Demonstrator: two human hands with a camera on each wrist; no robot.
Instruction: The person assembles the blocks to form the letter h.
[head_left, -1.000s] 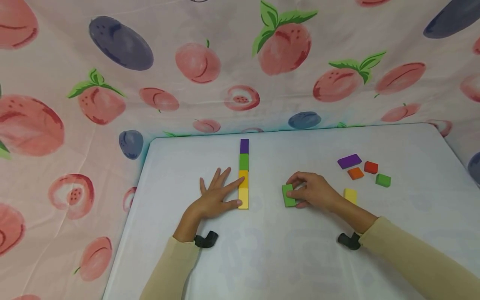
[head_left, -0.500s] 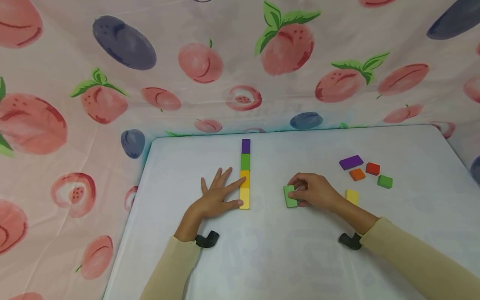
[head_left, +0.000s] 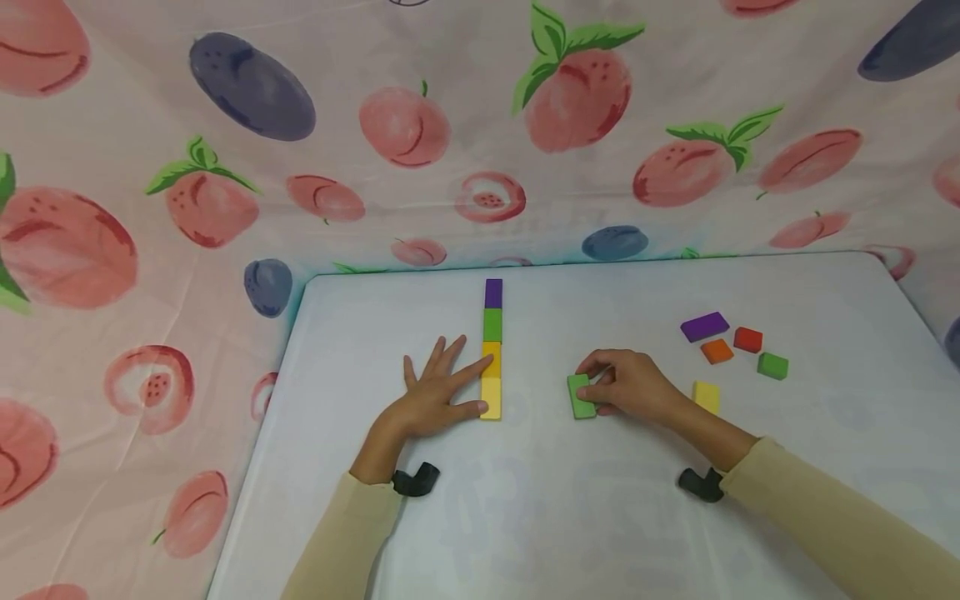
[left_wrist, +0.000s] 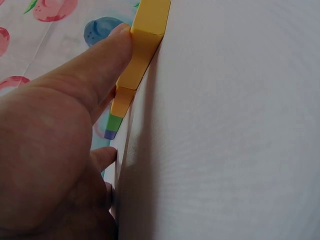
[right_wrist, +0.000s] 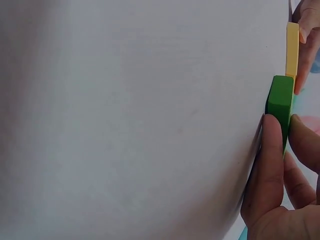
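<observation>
Barely any movement since the earlier frame: the whole head view has slid a touch to the right and down, while both hands and all the blocks keep their places relative to one another. Here's the left hand (head_left: 423,404), left of centre, fingers spread wide, index fingertip on the amber block (head_left: 491,350) and thumb on the left side of the pale yellow block (head_left: 492,398). Those two make up the near end of a straight row, end to end, running up through the lime block (head_left: 492,325) to the dark purple block (head_left: 493,293) near the table's far edge. Over to the right hand (head_left: 630,383), just right of centre, and it's pinching the held green block (head_left: 581,406) between thumb and fingers, the block leaning slightly, well apart from the row; whether it touches the white table (head_left: 525,517), I cannot tell. Out at the right of the frame sits a loose scatter: a long purple block (head_left: 705,327), an orange block (head_left: 717,352), a red block (head_left: 747,340) and a small green block (head_left: 772,366), with a lone yellow block (head_left: 707,395) below them, partly hidden by the right forearm. Fruit-printed cloth (head_left: 337,242) fills the top and left.
</observation>
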